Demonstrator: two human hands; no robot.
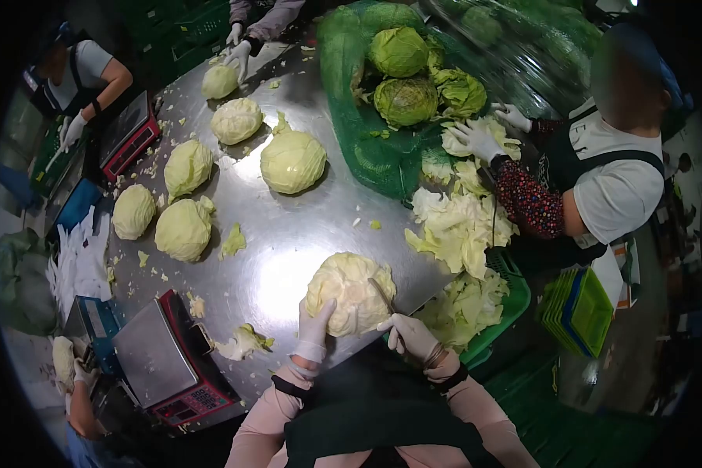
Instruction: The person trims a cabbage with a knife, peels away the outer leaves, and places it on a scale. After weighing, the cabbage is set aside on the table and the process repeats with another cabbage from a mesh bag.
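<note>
I have both forearms reaching in at the bench's (246, 222) near edge. My left grip (315, 327) cups the left side of a pale cabbage (342, 290) by that edge; my right grip (413, 337) is closed round a knife (381, 295), blade against the cabbage. Off the near-right corner, a green crate (518, 303) carries loose leaves (469, 306); farther up the right side, a green mesh sack (349, 140) holds whole cabbages (404, 101).

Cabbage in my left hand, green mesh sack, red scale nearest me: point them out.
Cabbage (349, 290), head view: middle of its surface.
Green mesh sack (382, 166), head view: bare netting.
Red scale (156, 355), head view: metal plate.
</note>
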